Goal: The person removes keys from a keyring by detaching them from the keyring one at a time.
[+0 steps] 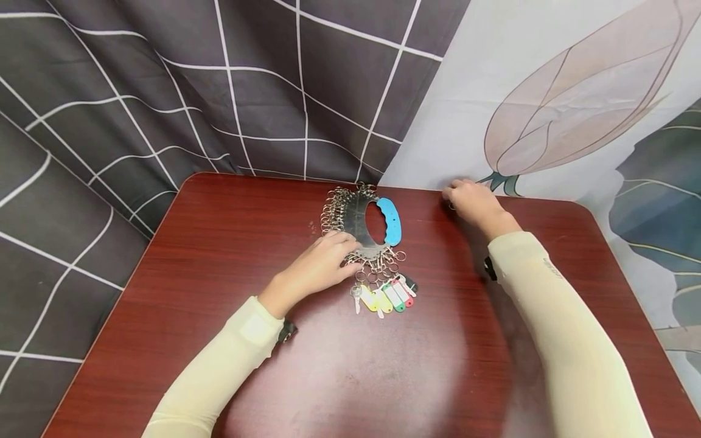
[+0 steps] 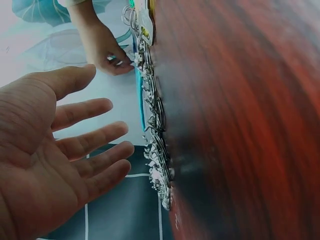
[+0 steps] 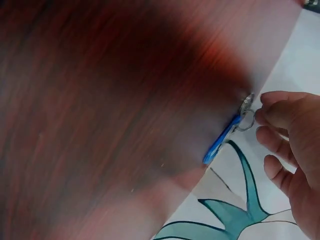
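Note:
A dark metal key-holder plate (image 1: 357, 222) with a blue handle (image 1: 390, 222) lies near the far side of the table, small clips and rings around its edge. My left hand (image 1: 327, 258) is over its near left edge; in the left wrist view that hand (image 2: 65, 145) shows spread, relaxed fingers holding nothing. My right hand (image 1: 475, 207) is at the far table edge. In the right wrist view its bent fingers (image 3: 267, 116) come up to a metal ring (image 3: 245, 121) joined to a blue key tag (image 3: 222, 140) and key (image 3: 246, 102). Whether they pinch the ring is unclear.
Keys (image 1: 358, 298) and coloured tags, yellow, green (image 1: 394, 297), red and black, hang from rings on the plate's near side, lying on the red-brown table (image 1: 246, 213). A grey checked curtain (image 1: 246, 91) and a white printed cloth (image 1: 465, 121) stand behind the table's far edge.

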Demonstrator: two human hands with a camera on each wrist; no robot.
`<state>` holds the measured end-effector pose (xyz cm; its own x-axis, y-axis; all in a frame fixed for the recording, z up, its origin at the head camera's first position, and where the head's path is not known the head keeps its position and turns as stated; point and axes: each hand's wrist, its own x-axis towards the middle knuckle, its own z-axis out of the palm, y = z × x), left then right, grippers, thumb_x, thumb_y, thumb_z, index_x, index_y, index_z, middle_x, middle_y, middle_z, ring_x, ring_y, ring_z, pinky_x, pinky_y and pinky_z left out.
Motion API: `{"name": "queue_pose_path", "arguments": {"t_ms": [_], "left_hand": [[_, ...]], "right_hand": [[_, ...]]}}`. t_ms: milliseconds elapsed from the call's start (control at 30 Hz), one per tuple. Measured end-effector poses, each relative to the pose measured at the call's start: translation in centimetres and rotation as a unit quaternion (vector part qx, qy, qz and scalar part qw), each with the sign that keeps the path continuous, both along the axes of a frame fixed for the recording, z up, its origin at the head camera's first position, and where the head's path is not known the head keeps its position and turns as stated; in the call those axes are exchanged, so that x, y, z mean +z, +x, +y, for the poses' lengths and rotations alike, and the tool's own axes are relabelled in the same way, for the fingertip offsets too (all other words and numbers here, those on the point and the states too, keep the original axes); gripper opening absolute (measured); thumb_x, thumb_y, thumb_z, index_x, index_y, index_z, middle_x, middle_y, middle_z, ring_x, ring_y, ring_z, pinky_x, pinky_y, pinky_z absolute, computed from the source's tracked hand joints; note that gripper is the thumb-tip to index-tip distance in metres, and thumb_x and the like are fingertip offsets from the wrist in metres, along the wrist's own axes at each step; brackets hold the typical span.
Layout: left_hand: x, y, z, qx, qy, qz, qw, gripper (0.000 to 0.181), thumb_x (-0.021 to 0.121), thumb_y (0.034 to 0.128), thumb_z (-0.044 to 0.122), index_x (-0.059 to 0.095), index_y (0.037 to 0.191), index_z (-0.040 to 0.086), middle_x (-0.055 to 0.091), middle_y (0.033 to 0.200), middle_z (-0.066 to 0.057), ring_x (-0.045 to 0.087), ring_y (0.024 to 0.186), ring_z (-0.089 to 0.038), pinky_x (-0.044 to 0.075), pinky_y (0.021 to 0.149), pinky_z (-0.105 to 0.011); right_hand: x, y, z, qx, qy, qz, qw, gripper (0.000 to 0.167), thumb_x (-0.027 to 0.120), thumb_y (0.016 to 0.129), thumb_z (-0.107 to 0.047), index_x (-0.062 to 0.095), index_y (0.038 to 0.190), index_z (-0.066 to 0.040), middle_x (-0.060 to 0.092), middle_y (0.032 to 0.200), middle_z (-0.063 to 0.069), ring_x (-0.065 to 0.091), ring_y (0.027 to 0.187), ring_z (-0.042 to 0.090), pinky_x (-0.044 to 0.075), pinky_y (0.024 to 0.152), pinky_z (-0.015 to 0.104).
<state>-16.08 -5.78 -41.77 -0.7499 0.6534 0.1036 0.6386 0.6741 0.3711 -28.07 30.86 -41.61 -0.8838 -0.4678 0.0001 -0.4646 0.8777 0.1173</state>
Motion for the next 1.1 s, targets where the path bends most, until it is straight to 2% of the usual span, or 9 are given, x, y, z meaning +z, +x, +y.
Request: {"name": "queue_pose_path", "arguments": {"t_ms": [200,400,600,933,1100], "left_hand": [[0.1,-0.3,0.3,0.004,0.008,0.0,1.0,0.041,0.07,0.0982,0.03,0.068,0.13,0.005,0.067,0.13,-0.01,0.059,0.124,-0.028,0.045,0.112,-0.042],[0.4,-0.5,0.6,0.017,0.019,-0.008,0.9996,0.042,0.071,0.0979,0.03,0.068,0.131,0.006,0.066,0.132,-0.01,0.058,0.126,-0.028,0.045,0.112,-0.041],[0.5,-0.9,1.1,0.023,0.037,-0.017,0.9989,0.04,0.072,0.097,0.028,0.069,0.13,0.006,0.067,0.128,-0.008,0.06,0.121,-0.025,0.049,0.108,-0.038],[0.9,-1.3,2.5,0.037,0.058,-0.038,0.9969,0.04,0.072,0.0979,0.026,0.067,0.131,0.005,0.065,0.132,-0.01,0.057,0.126,-0.027,0.046,0.112,-0.039],[1.0,-1.5,3.0,0.037,0.07,-0.057,0.9952,0.037,0.073,0.097,0.022,0.068,0.13,0.004,0.066,0.129,-0.01,0.058,0.122,-0.029,0.045,0.11,-0.041]], "right_hand": [[0.3,0.9,-0.2,-0.027,-0.058,-0.019,0.9978,0.02,0.061,0.097,-0.002,0.071,0.114,-0.004,0.064,0.108,0.018,0.063,0.103,0.039,0.053,0.086,0.061],[0.8,2.5,-1.0,-0.028,-0.115,-0.034,0.9924,0.022,0.06,0.096,-0.003,0.068,0.116,-0.004,0.062,0.114,0.018,0.064,0.105,0.038,0.053,0.09,0.057],[0.3,4.2,-2.5,0.0,-0.166,-0.038,0.9855,0.017,0.064,0.096,-0.004,0.066,0.112,-0.002,0.062,0.113,0.018,0.066,0.098,0.036,0.055,0.088,0.053],[-0.4,7.3,-6.1,0.059,-0.268,-0.068,0.9592,0.009,0.065,0.095,-0.004,0.065,0.104,-0.003,0.064,0.101,0.012,0.063,0.091,0.027,0.055,0.083,0.044],[-0.4,8.8,-7.7,0.071,-0.279,-0.103,0.952,0.006,0.068,0.095,-0.009,0.067,0.101,-0.006,0.065,0.098,0.007,0.061,0.088,0.021,0.053,0.08,0.039]]}}
